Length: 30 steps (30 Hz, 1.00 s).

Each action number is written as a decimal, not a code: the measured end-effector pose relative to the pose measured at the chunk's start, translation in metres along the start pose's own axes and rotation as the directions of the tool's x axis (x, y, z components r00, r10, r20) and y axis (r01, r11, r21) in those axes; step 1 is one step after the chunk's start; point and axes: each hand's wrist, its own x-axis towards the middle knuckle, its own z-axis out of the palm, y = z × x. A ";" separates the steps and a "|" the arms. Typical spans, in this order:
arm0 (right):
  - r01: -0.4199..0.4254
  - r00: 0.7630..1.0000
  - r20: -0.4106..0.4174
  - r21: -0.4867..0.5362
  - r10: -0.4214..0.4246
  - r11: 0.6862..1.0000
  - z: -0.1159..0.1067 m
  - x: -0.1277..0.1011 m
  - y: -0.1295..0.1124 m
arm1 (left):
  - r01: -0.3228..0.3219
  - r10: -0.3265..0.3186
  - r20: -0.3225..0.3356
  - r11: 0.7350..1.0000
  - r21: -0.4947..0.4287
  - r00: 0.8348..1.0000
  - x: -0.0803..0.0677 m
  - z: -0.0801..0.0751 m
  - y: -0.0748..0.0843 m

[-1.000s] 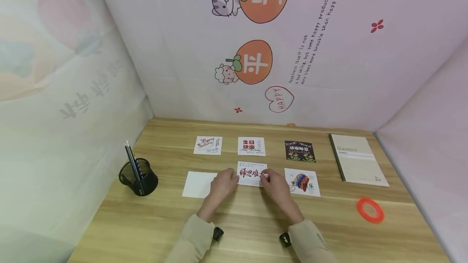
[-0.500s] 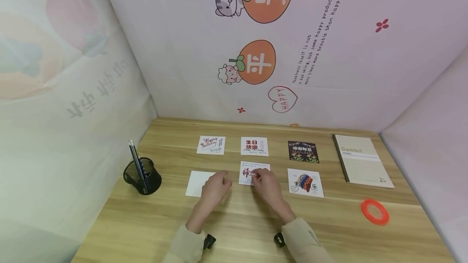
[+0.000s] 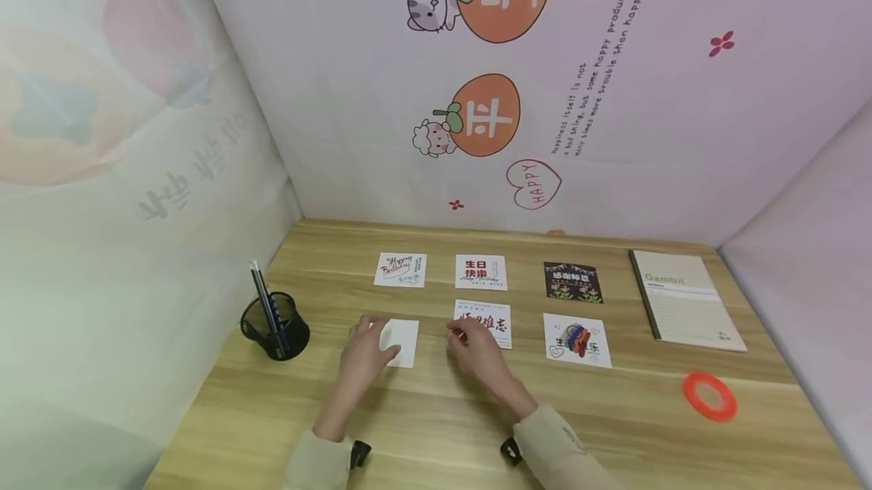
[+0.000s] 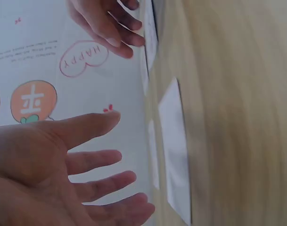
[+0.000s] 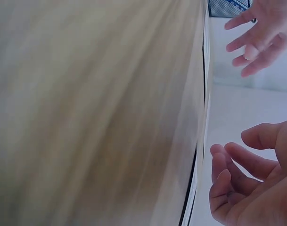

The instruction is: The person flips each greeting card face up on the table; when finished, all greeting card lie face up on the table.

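Observation:
A blank white card (image 3: pixel 405 342) lies on the wooden table, partly hidden by my left hand (image 3: pixel 361 357). The left wrist view shows that left hand with its fingers spread and apart from the card (image 4: pixel 175 150). My right hand (image 3: pixel 480 355) hovers at the lower left of a white card with red Chinese script (image 3: pixel 496 323), covering its corner. Its fingers are loosely bent in the right wrist view, and nothing sits between them. Right of this hand lies a card with a colourful drawing (image 3: pixel 577 340).
Behind are a Happy Birthday card (image 3: pixel 400 270), a red-lettered card (image 3: pixel 481 273) and a dark card (image 3: pixel 573 282). A black mesh pen holder (image 3: pixel 296 335) with pencils stands left. A notebook (image 3: pixel 691 301) and an orange-red ring (image 3: pixel 710 397) lie right.
My left hand has moved left from beside the red-script card to over the blank card. My right hand has come off the red-script card's right edge and shifted left, its fingers now holding nothing.

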 end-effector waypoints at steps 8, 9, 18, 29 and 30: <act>0.015 0.993 0.113 0.044 -0.020 0.999 0.010 0.001 -0.008 | 0.003 -0.006 0.085 0.999 0.038 0.996 -0.008 -0.003 -0.028; 0.014 0.990 0.136 0.045 -0.020 0.999 0.011 0.001 -0.010 | 0.007 -0.010 0.092 0.999 0.041 0.996 -0.010 -0.003 -0.032; 0.133 0.977 0.173 -0.030 -0.126 0.991 0.025 -0.001 -0.024 | 0.063 -0.068 0.129 0.997 0.042 0.989 -0.011 -0.004 -0.042; 0.115 0.976 0.191 -0.042 -0.105 0.992 0.034 0.004 -0.030 | 0.068 -0.072 0.112 0.997 0.041 0.991 -0.006 0.004 -0.037; 0.111 0.975 0.195 -0.035 -0.102 0.993 0.034 0.004 -0.031 | 0.071 -0.075 0.114 0.997 0.039 0.991 -0.006 0.005 -0.036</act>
